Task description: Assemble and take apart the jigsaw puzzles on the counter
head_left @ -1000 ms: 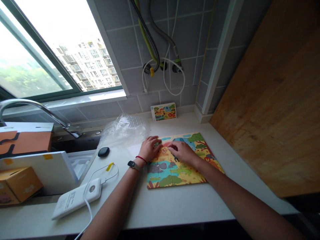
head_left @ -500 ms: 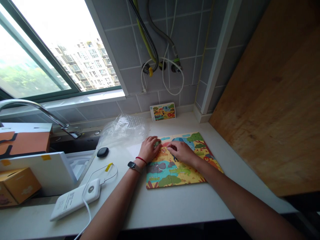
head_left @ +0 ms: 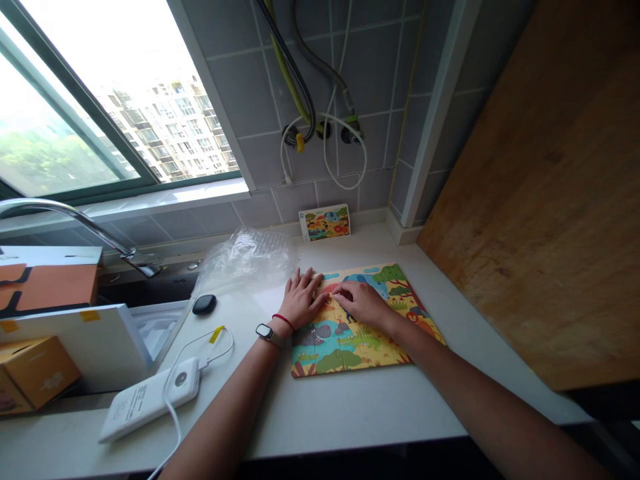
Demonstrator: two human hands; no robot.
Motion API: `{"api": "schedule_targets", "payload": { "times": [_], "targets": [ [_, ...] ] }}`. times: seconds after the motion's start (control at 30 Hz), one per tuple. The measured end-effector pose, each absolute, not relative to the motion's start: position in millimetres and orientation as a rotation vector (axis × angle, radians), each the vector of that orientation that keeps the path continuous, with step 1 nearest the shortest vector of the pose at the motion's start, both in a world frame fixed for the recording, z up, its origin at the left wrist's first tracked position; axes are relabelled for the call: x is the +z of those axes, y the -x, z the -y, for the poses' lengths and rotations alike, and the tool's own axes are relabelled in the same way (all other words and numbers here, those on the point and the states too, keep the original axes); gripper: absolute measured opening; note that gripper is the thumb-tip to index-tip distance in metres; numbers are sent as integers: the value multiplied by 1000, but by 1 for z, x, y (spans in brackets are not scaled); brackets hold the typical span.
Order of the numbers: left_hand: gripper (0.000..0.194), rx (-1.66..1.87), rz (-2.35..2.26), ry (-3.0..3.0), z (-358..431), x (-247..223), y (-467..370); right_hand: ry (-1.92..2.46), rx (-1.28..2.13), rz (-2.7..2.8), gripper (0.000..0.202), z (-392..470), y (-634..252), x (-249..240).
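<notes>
Left hand (head_left: 299, 305), fingers now fanned apart where previously curled, lies over the left edge of the animal jigsaw puzzle (head_left: 357, 339), lower centre of frame, suggesting steadying, while right hand (head_left: 361, 299) keeps fingers bunched, any held piece indeterminable

From your head, the camera faces forward and down along your forearms (head_left: 235, 397), toward the counter (head_left: 330, 420) and tiled wall (head_left: 370, 73). Your left hand (head_left: 300, 300) and right hand (head_left: 363, 302) sit near, just below mid-view.
</notes>
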State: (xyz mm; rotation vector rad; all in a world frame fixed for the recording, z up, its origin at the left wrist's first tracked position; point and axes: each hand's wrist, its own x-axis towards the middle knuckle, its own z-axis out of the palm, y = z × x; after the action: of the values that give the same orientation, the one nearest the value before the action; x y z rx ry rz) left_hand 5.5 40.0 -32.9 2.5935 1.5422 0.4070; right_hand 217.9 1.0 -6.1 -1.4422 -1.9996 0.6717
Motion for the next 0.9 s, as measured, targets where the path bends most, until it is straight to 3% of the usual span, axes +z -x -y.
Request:
{"api": "schedule_targets", "payload": {
  "times": [0.23, 0.43, 0.63, 0.9],
  "targets": [
    [62, 249, -1484, -2735, -15, -33, -26, 1383, 605, 1950, 21, 0, -215, -11],
    [61, 170, -1345, -2745, -4, -25, -37, 1544, 205, 2049, 42, 3, -207, -20],
    [64, 195, -1345, -2717, -3, -21, -36, 1774, 238, 2230, 60, -1, -203, -31],
    [66, 233, -1365, -2658, -1, -20, -35, 1843, 203, 2304, 68, -1, -213, -31]
  ]
}}
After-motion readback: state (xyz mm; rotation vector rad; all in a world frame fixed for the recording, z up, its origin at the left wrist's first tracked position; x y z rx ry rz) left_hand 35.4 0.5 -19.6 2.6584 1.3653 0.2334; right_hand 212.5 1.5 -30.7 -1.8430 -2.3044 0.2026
